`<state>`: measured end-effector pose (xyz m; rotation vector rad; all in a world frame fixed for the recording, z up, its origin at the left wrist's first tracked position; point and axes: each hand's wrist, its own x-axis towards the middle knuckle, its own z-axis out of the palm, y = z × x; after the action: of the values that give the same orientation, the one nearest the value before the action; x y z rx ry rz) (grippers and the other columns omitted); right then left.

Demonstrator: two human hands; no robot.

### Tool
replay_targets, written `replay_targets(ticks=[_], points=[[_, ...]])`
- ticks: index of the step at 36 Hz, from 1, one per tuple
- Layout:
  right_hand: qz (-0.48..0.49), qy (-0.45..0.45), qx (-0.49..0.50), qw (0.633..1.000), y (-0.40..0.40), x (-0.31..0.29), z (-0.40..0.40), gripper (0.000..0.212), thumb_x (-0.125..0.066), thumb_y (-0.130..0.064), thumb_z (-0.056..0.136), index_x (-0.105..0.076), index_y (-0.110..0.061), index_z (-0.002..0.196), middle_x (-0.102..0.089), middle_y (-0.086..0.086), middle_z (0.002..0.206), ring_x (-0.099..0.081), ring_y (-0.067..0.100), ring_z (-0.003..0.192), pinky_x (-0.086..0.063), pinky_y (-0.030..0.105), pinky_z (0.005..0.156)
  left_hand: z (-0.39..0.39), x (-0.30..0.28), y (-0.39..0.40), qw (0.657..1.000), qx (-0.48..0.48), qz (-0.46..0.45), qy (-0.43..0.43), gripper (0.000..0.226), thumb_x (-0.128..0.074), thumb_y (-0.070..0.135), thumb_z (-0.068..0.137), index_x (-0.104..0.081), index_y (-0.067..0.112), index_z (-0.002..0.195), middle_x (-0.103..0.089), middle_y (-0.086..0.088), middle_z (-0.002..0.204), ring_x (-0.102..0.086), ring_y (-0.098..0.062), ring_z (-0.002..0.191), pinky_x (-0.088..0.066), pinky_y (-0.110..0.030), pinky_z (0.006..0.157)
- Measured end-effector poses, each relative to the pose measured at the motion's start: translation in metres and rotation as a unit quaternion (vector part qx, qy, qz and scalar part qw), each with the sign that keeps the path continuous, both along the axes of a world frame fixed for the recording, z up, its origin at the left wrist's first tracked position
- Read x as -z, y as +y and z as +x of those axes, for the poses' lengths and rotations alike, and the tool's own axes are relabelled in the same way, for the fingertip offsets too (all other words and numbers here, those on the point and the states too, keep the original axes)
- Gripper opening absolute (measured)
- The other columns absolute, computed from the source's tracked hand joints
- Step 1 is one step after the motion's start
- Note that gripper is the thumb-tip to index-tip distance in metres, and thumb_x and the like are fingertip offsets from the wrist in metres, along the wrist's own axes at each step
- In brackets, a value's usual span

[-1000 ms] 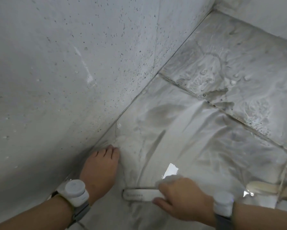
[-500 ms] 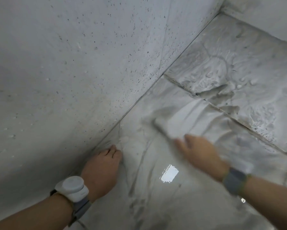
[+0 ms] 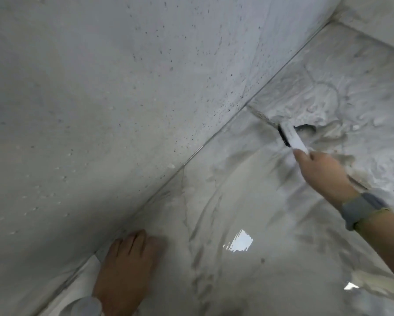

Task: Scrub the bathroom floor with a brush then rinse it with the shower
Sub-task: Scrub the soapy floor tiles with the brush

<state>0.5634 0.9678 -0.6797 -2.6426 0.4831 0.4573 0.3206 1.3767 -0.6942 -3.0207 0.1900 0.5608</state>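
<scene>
The wet, soapy tiled floor fills the lower right of the head view. My right hand is stretched far forward and grips the handle of a white brush with dark bristles. The brush head lies on the grout line between two tiles, close to the wall. Thick white foam covers the far tile just beyond the brush. My left hand rests flat on the floor at the bottom, fingers straight, beside the foot of the wall.
A speckled grey wall takes up the whole left and top. A second wall meets it in the far top right corner. A bright light reflection shines on the wet tile between my hands.
My right hand swept the brush from near my body forward to the grout line by the wall. My left hand stayed planted on the floor. The view tilted forward.
</scene>
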Motion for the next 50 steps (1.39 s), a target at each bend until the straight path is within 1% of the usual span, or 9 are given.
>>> replay_targets(ticks=[3, 10, 16, 21, 26, 33, 38, 43, 50], points=[[0.006, 0.017, -0.122, 0.992, 0.070, 0.003, -0.071, 0.063, -0.036, -0.068, 0.094, -0.048, -0.011, 0.070, -0.058, 0.008, 0.068, -0.057, 0.035, 0.077, -0.043, 0.040, 0.069, -0.006, -0.001, 0.011, 1.000, 0.011, 0.023, 0.010, 0.054, -0.039, 0.018, 0.071, -0.050, 0.008, 0.123, -0.068, -0.025, 0.120, -0.068, -0.042, 0.096, -0.049, -0.054, 0.086], [0.004, 0.072, -0.493, 0.867, 0.144, 0.013, -0.184, 0.056, -0.021, -0.074, 0.092, -0.050, -0.026, 0.101, -0.066, 0.005, 0.101, -0.063, 0.032, 0.097, -0.050, 0.041, 0.078, -0.014, -0.004, 0.019, 0.997, 0.018, 0.052, 0.047, 0.061, -0.036, 0.014, 0.064, -0.071, 0.005, 0.113, -0.066, -0.023, 0.118, -0.067, -0.039, 0.096, -0.041, -0.050, 0.085], [-0.049, 0.054, -0.261, 0.963, 0.082, 0.018, -0.062, 0.058, -0.030, -0.073, 0.095, -0.047, -0.022, 0.072, -0.069, 0.011, 0.098, -0.065, 0.031, 0.102, -0.044, 0.035, 0.079, -0.019, -0.001, 0.024, 0.998, 0.000, 0.015, 0.064, 0.068, -0.035, 0.011, 0.063, -0.070, 0.004, 0.122, -0.066, -0.022, 0.129, -0.068, -0.038, 0.108, -0.036, -0.046, 0.098], [0.002, 0.032, -0.058, 0.998, 0.036, 0.014, 0.018, 0.072, -0.032, -0.071, 0.096, -0.063, -0.006, 0.093, -0.066, 0.021, 0.106, -0.060, 0.039, 0.102, -0.045, 0.042, 0.089, -0.016, -0.005, 0.028, 0.998, -0.004, -0.008, 0.059, 0.071, -0.032, 0.012, 0.062, -0.063, 0.008, 0.125, -0.069, -0.018, 0.127, -0.071, -0.035, 0.105, -0.034, -0.042, 0.096], [0.015, 0.001, -0.168, 0.986, 0.123, 0.011, -0.065, 0.058, -0.036, -0.066, 0.097, -0.045, -0.015, 0.071, -0.056, 0.008, 0.073, -0.061, 0.037, 0.088, -0.039, 0.037, 0.069, -0.017, -0.012, 0.027, 0.999, -0.009, -0.018, 0.042, 0.057, -0.035, 0.016, 0.073, -0.074, 0.008, 0.114, -0.070, -0.015, 0.124, -0.071, -0.034, 0.103, -0.052, -0.046, 0.092], [-0.009, 0.052, -0.513, 0.857, 0.198, 0.010, -0.176, 0.050, -0.030, -0.070, 0.097, -0.050, -0.024, 0.093, -0.067, 0.004, 0.098, -0.064, 0.029, 0.094, -0.043, 0.037, 0.070, -0.040, -0.011, 0.030, 0.997, -0.018, 0.012, 0.071, 0.056, -0.036, 0.019, 0.063, -0.075, 0.009, 0.103, -0.072, -0.014, 0.108, -0.069, -0.035, 0.096, -0.053, -0.050, 0.092], [-0.044, 0.050, -0.342, 0.937, 0.143, 0.011, -0.089, 0.059, -0.029, -0.072, 0.097, -0.053, -0.020, 0.085, -0.069, 0.008, 0.101, -0.065, 0.031, 0.101, -0.047, 0.037, 0.080, -0.047, -0.014, 0.031, 0.996, -0.001, 0.004, 0.085, 0.054, -0.034, 0.015, 0.065, -0.076, 0.010, 0.098, -0.071, -0.019, 0.119, -0.071, -0.035, 0.102, -0.059, -0.047, 0.088], [-0.018, 0.033, -0.074, 0.997, 0.062, 0.010, 0.013, 0.073, -0.029, -0.067, 0.098, -0.062, -0.003, 0.098, -0.064, 0.024, 0.111, -0.059, 0.039, 0.103, -0.041, 0.043, 0.086, -0.046, -0.011, 0.038, 0.995, -0.014, -0.031, 0.096, 0.058, -0.067, 0.017, 0.052, -0.076, 0.006, 0.108, -0.072, -0.016, 0.119, -0.072, -0.031, 0.100, -0.060, -0.043, 0.087], [-0.018, 0.041, -0.277, 0.960, 0.157, 0.011, -0.103, 0.061, -0.030, -0.072, 0.094, -0.051, -0.017, 0.077, -0.067, 0.010, 0.089, -0.065, 0.034, 0.092, -0.049, 0.038, 0.075, -0.043, -0.009, 0.039, 0.998, -0.020, -0.064, 0.022, 0.057, -0.033, 0.016, 0.068, -0.077, 0.003, 0.102, -0.076, -0.011, 0.100, -0.074, -0.029, 0.086, -0.061, -0.041, 0.080]])
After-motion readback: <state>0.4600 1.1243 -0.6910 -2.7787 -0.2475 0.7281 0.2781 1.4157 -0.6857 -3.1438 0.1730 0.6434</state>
